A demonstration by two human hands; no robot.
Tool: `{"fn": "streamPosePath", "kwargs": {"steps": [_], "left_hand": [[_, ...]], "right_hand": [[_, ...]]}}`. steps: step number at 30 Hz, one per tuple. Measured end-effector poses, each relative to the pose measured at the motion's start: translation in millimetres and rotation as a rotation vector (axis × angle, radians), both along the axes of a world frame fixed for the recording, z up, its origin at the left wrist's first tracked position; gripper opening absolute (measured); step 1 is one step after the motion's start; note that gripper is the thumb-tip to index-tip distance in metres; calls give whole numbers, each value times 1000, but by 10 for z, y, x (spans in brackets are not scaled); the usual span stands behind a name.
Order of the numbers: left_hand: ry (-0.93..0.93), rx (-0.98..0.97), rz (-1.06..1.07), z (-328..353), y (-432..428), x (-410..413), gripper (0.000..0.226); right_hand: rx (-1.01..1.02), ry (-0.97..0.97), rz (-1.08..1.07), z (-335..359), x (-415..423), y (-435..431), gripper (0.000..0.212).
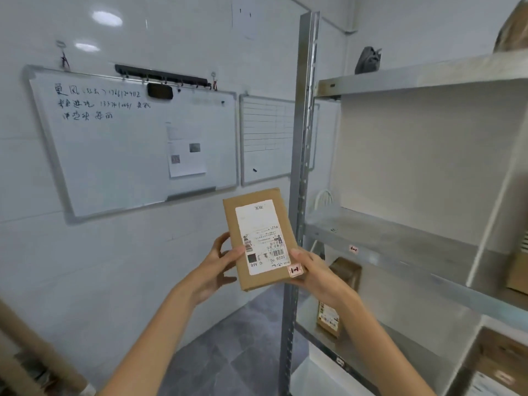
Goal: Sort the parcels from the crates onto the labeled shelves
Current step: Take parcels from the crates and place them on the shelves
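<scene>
Both hands hold a flat brown parcel (258, 238) up in front of the camera, tilted, with its white shipping label (261, 237) facing the viewer upside down. The left hand (218, 270) grips the parcel's lower left edge, thumb on the front near the barcode. The right hand (313, 271) clamps the lower right corner, thumb beside a small pink sticker (295, 270) with a dark handwritten mark.

Just right of the parcel rises the grey metal upright (300, 195) of a shelving rack, standing between the parcel and the shelves. The middle shelf (385, 238) is bare on its near part, and a similar small pink sticker (353, 249) sits on its front lip. On the shelf below, partly hidden behind the right forearm, a brown parcel (340, 298) stands with a label on its end. Another cardboard box (517, 270) shows at the far right edge on the middle shelf. On the top shelf (414, 78) sits a grey crumpled bag (368, 60).

On the tiled wall to the left hang a whiteboard (128, 144) with handwriting and a pinned paper sheet, and a smaller ruled board (267, 141) partly cut off by the upright. Brown cardboard (31, 352) fills the lower left corner.
</scene>
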State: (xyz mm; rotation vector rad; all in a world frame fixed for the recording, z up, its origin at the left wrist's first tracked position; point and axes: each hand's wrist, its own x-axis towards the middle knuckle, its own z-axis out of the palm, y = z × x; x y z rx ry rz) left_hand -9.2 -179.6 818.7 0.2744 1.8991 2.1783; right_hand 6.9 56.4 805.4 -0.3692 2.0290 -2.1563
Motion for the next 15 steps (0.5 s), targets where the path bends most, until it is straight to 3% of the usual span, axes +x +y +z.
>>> {"fn": "streamPosePath", "kwargs": {"steps": [2, 5, 9, 15], "left_hand": [[-14, 102, -58, -22, 47, 25, 106], [0, 258, 5, -53, 211, 88, 96], [-1, 385, 23, -151, 504, 192, 95], [1, 374, -119, -343, 890, 436, 113]], "right_hand": [[-39, 10, -37, -4, 44, 36, 63], [-184, -21, -154, -73, 124, 72, 95], [-205, -20, -224, -214, 423, 22, 114], [-331, 22, -502, -255, 793, 228, 106]]}}
